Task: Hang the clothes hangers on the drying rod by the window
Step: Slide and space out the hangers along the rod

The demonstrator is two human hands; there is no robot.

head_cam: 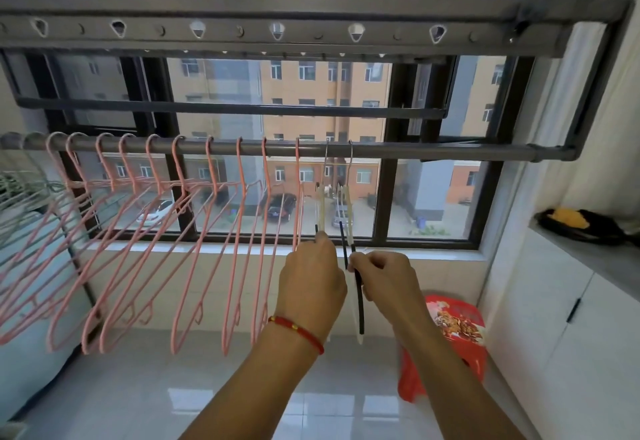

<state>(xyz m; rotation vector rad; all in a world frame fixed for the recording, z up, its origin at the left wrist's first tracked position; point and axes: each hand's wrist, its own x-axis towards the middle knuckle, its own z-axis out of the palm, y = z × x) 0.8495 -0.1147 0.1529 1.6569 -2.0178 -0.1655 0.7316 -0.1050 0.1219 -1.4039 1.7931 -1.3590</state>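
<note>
A row of pink hangers (145, 231) hung along the drying rod (415, 151), filling its left stretch. Right of them, two white-and-black hangers (341, 207) hung hooked, edge-on, long axes running toward the camera. The left hand (311, 276) pinched the nearer one's lower end; the right hand (384, 280) closed its grip on the other's black bar (360, 301). Bare rod lay rightward, nearer the right hand.

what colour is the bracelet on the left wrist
Red, with small gold beads: the bracelet circles the wrist below the left hand, clearest in the head view.
</note>
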